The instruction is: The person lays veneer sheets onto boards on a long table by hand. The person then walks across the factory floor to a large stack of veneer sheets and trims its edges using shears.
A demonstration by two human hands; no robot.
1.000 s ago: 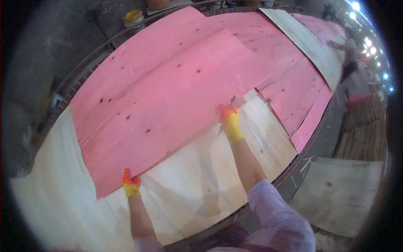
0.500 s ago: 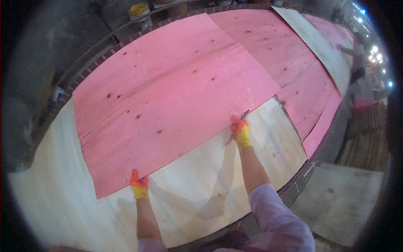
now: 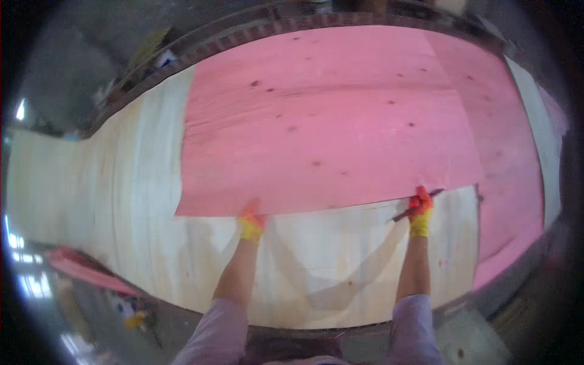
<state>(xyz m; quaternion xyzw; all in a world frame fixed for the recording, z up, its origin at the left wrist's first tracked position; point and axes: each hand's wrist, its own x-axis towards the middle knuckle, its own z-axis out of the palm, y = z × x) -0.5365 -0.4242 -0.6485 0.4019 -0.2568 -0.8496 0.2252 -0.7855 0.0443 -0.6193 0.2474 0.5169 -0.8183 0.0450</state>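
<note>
A large pink wood veneer sheet with dark knots lies over a pale veneer sheet. Its near edge runs just ahead of my two hands, which wear orange and yellow gloves. At that edge, left of its middle, my left hand is closed on the pink sheet; motion blurs its fingertips. Farther right along the same edge, my right hand is closed around a slim dark tool, which pokes out on both sides. What kind of tool it is cannot be made out. Its fingertips touch the pink sheet's edge.
More pink veneer extends to the right, with a pale strip beyond it. Pale veneer stretches far left. A dark ridged border runs along the back. Below left, a pink sheet stands beside the table's edge.
The view has swung to the left, so the sheets appear turned and shifted right. Both hands stay at the pink sheet's near edge, and the dark tool is still in my right hand.
</note>
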